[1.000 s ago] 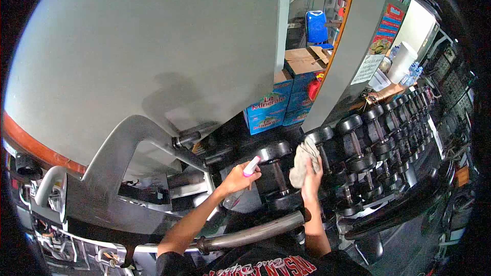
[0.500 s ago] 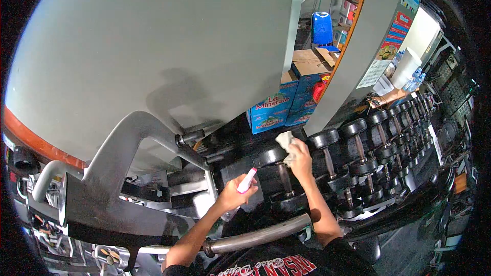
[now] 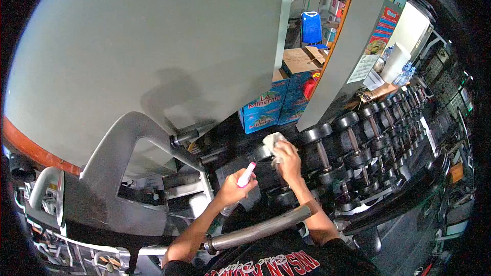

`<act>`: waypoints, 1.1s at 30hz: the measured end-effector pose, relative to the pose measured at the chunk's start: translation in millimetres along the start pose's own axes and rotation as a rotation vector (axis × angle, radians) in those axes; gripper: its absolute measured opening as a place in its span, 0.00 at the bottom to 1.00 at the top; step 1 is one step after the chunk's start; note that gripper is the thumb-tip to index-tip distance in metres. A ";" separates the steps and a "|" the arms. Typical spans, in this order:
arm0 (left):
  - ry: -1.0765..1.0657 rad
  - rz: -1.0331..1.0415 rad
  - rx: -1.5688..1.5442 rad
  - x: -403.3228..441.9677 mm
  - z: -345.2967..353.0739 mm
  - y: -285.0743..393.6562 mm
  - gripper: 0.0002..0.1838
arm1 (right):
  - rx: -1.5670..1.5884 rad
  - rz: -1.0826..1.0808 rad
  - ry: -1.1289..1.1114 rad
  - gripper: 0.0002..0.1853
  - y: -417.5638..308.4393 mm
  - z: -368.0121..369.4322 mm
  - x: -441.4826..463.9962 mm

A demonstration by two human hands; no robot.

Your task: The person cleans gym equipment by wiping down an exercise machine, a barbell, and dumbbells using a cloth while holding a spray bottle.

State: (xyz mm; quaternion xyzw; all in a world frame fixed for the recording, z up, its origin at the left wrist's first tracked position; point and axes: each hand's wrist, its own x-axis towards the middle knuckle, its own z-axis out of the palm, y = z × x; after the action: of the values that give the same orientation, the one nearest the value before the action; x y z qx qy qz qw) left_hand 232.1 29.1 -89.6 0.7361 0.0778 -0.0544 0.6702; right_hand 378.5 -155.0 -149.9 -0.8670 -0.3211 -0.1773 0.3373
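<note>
Cloth (image 3: pixel 272 141) in right grip (image 3: pixel 288 163), at dumbbell head (image 3: pixel 263 154)

Black T-shirt (image 3: pixel 284 243) on show, the left sleeve (image 3: pixel 178 268) and right sleeve (image 3: pixel 347 251) short and just as dark, and across the near front come bold red capitals (image 3: pixel 303 261), with slanting white script (image 3: pixel 255 266) overlapping! Left hand (image 3: pixel 237 187), right hand (image 3: pixel 288 163), both bare.
</note>
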 end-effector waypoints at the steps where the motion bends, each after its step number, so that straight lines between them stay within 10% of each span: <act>1: -0.005 0.001 0.000 -1.2 1.5 -0.3 0.09 | 0.063 -0.047 -0.076 0.24 -10.9 -6.5 0.6; 7: -0.009 -0.033 0.012 -3.1 3.6 -3.2 0.10 | -0.001 -0.370 -0.163 0.21 6.0 -15.5 5.7; 17: 0.042 0.062 -0.036 -8.2 9.8 -10.4 0.07 | 0.390 0.811 0.058 0.24 87.1 34.1 -26.0; 20: 0.055 0.058 -0.021 -7.4 7.2 -11.3 0.07 | 0.276 0.459 0.288 0.20 76.7 44.2 -26.8; 33: 0.076 0.051 0.016 -8.7 2.8 -6.3 0.10 | -0.378 -0.693 -0.090 0.11 -20.7 64.6 -5.6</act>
State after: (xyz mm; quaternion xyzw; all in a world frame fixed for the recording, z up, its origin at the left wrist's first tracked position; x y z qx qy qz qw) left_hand 222.4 26.6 -94.4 0.7448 0.0840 -0.0098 0.6619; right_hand 366.3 -100.6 -188.9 -0.7609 -0.5708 -0.2986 0.0776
